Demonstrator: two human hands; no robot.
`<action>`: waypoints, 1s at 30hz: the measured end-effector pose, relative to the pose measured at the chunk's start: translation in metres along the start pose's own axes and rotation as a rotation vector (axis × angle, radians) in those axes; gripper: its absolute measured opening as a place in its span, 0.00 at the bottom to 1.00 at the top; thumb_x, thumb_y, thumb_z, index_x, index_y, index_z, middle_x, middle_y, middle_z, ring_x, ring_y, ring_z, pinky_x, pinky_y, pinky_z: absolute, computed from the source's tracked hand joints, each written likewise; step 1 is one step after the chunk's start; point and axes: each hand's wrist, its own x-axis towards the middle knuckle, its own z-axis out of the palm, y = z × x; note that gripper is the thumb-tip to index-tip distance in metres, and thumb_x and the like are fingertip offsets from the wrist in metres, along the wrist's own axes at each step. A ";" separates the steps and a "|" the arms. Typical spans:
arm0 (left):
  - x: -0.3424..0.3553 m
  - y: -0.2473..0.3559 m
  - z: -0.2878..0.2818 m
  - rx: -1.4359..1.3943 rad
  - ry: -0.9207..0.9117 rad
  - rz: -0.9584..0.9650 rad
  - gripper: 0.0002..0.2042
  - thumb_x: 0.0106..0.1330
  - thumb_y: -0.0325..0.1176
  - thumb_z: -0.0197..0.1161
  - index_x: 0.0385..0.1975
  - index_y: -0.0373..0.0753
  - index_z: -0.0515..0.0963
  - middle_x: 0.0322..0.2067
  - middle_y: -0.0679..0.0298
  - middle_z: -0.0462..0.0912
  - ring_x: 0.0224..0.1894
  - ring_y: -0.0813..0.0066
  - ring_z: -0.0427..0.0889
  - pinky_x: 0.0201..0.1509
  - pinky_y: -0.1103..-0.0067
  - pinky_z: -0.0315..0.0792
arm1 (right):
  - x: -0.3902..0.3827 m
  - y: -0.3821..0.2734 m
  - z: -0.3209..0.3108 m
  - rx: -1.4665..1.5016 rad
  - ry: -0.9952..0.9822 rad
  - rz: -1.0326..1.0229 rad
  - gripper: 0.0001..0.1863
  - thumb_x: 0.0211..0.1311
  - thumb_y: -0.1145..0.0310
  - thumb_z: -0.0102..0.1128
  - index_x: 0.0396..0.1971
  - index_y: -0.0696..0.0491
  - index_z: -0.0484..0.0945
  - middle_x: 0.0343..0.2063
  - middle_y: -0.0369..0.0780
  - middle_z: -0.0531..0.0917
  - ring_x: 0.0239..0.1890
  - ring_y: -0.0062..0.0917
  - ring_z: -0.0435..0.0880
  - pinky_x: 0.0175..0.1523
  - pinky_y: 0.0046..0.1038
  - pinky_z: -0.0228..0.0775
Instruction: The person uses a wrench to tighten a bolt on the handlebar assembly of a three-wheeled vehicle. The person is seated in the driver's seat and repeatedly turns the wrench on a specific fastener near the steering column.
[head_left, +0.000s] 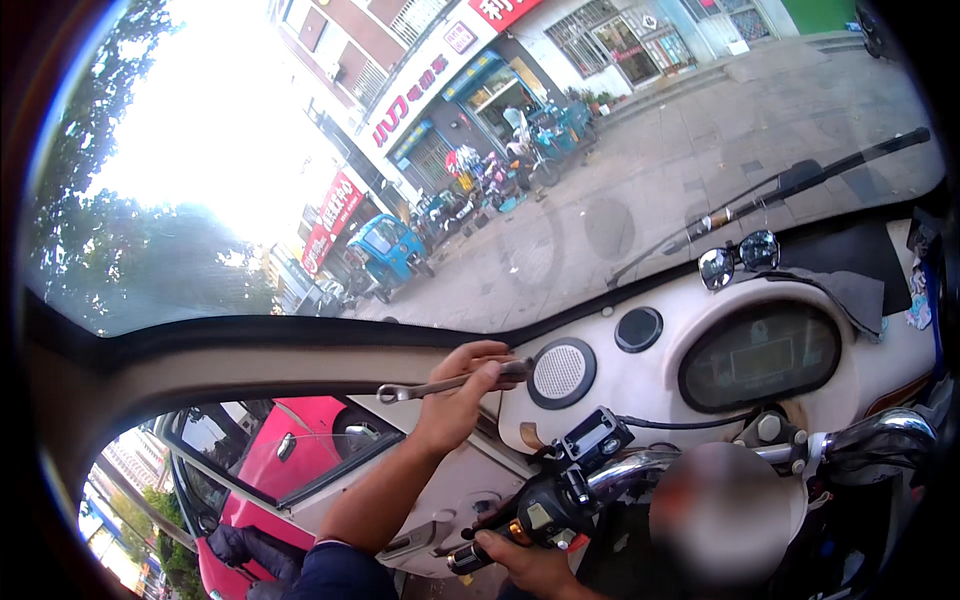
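Note:
A metal wrench point(432, 388) is held in my left hand point(462, 390), its ring end sticking out to the left. The wrench's other end points at the round speaker grille point(560, 374) in the pale dashboard. Lower down, my right hand point(535, 568) rests at the left end of the handlebar point(530, 516), thumb against the switch housing; its other fingers are mostly hidden beneath. A small rectangular metal-and-black fitting point(597, 438) sits on the bar, just ahead of the switches.
Sunglasses point(740, 260) and a grey cloth point(840, 295) lie on the dashboard by the display point(760, 357). A blurred round thing point(730, 510) covers the bar's middle. The windshield with its wiper point(770, 200) is ahead; a pink car point(290, 450) stands outside the left door.

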 end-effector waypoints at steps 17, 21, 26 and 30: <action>-0.001 0.059 -0.020 0.148 0.218 0.099 0.25 0.76 0.29 0.50 0.67 0.25 0.51 0.46 0.42 0.84 0.48 0.55 0.87 0.55 0.68 0.81 | -0.006 -0.016 0.008 -0.021 -0.002 -0.111 0.18 0.61 0.75 0.70 0.48 0.56 0.72 0.41 0.40 0.84 0.48 0.27 0.85 0.57 0.33 0.79; -0.003 0.059 -0.021 0.146 0.216 0.092 0.28 0.76 0.30 0.51 0.69 0.24 0.48 0.46 0.42 0.85 0.48 0.56 0.87 0.55 0.68 0.81 | -0.008 -0.018 0.010 -0.017 0.006 -0.106 0.19 0.61 0.76 0.69 0.48 0.56 0.72 0.41 0.40 0.84 0.48 0.27 0.85 0.57 0.33 0.80; -0.007 0.057 -0.020 0.178 0.196 0.115 0.30 0.77 0.32 0.53 0.70 0.24 0.47 0.46 0.42 0.85 0.48 0.56 0.87 0.55 0.67 0.81 | -0.007 -0.016 0.010 0.005 0.022 -0.126 0.20 0.60 0.76 0.70 0.49 0.55 0.72 0.41 0.40 0.84 0.48 0.27 0.85 0.56 0.32 0.80; -0.004 0.047 -0.018 0.146 0.095 0.079 0.29 0.76 0.35 0.56 0.69 0.25 0.53 0.48 0.42 0.84 0.50 0.57 0.87 0.56 0.67 0.81 | -0.009 -0.026 0.013 0.006 0.039 -0.064 0.18 0.60 0.75 0.72 0.47 0.56 0.75 0.41 0.38 0.84 0.46 0.24 0.85 0.54 0.29 0.80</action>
